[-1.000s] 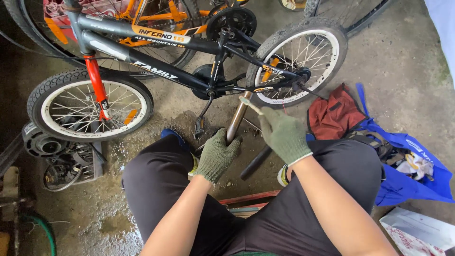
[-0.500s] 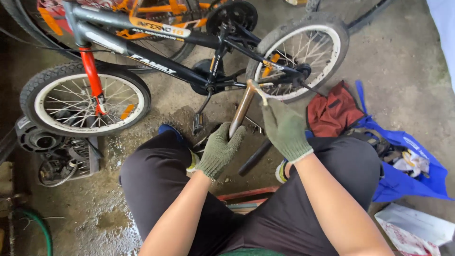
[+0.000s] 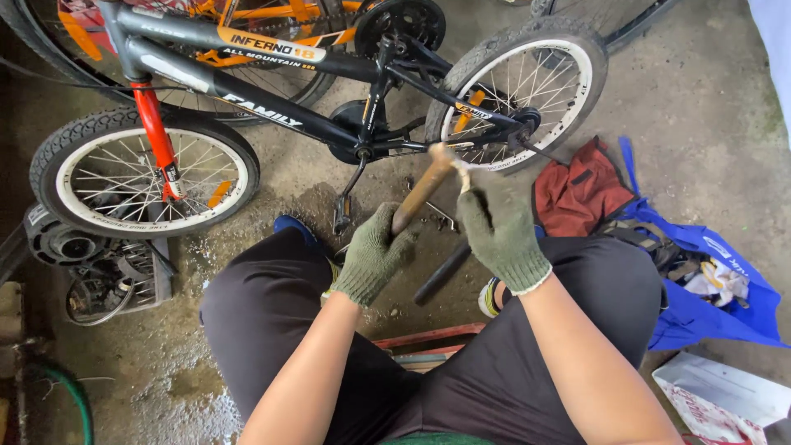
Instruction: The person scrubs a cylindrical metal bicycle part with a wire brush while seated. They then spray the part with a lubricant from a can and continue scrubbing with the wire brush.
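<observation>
Green knitted work gloves cover both hands of a person seated low over a wet concrete floor (image 3: pixel 709 107), knees apart in dark trousers. The left hand (image 3: pixel 372 251) is closed around the lower part of a rusty brown metal rod (image 3: pixel 422 191), which slants up and away toward the bicycle. The right hand (image 3: pixel 498 235) is at the rod's upper end, fingers pinched narrowly on a small pale strip or piece there; what that piece is cannot be made out. Just beyond the rod's tip lies a small black children's bicycle with a red fork and white-rimmed wheels (image 3: pixel 247 91), on its side, its crank (image 3: pixel 350 177) and rear wheel (image 3: pixel 519 91) near the hands. A black tube (image 3: pixel 441 274) lies on the floor between the feet. To the right, well apart from the bicycle, sit a dark red cloth bag (image 3: pixel 581 194) and a blue fabric bag (image 3: pixel 725 305) with loose items in it. By the look of it, the step in hand is preparing the rod's tip, close to the crank. A next move would call for a firm hold low on the rod and fine finger control at the top.
</observation>
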